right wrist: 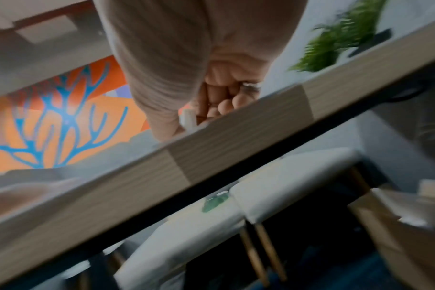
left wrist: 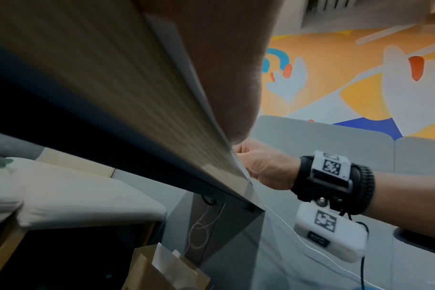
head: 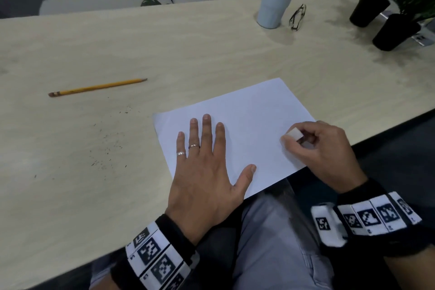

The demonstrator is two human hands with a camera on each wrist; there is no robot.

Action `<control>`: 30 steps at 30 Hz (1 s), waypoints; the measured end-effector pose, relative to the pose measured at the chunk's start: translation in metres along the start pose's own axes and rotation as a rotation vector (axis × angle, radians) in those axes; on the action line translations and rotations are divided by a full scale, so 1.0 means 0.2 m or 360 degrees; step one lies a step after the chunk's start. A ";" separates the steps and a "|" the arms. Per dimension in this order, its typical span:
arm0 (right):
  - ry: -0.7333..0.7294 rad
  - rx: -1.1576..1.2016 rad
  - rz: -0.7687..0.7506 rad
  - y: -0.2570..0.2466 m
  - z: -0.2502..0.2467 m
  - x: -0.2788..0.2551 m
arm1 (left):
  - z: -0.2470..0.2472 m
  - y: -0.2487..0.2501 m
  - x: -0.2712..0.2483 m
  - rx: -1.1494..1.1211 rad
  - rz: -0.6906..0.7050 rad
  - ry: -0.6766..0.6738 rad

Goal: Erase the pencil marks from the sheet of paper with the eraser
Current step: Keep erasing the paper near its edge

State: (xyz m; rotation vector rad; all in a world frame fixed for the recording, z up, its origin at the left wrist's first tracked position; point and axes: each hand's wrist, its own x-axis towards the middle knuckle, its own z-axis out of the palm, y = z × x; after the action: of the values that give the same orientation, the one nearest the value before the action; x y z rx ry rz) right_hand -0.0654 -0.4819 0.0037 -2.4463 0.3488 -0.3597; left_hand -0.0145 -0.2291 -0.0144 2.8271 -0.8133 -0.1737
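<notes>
The right hand pinched a small white eraser between thumb and fingertips and held it down on the right side of the sheet of paper. The left hand lay flat and spread on the paper's left part, near the table edge. Any pencil marks were too faint to make out, and both wrist views were blurry.

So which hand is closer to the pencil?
Left. The left hand lies flat on the paper, right of the pencil; the right hand, holding the eraser, is farther right.
</notes>
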 end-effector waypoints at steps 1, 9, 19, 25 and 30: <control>0.0050 -0.0034 0.0042 0.03 -0.03 0.02 | 0.00 0.00 0.00 0.0000 0.0000 0.0003; 0.0005 0.0006 0.0012 0.01 -0.02 0.00 | 0.01 0.00 0.00 -0.0016 0.0010 0.0003; 0.0055 -0.0077 -0.0054 0.02 -0.01 0.06 | 0.00 -0.01 0.00 -0.0028 0.0011 0.0018; -0.0124 0.0016 -0.0167 -0.07 0.07 0.01 | 0.00 -0.01 0.00 -0.0042 0.0005 0.0023; -0.0030 -0.0049 -0.0167 -0.08 0.03 0.05 | 0.00 -0.01 -0.01 -0.0034 0.0007 0.0031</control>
State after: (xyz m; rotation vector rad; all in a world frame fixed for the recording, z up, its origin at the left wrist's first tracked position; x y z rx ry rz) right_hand -0.0511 -0.4693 0.0108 -2.5023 0.2197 -0.3786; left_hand -0.0150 -0.2272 -0.0155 2.8023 -0.8082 -0.1528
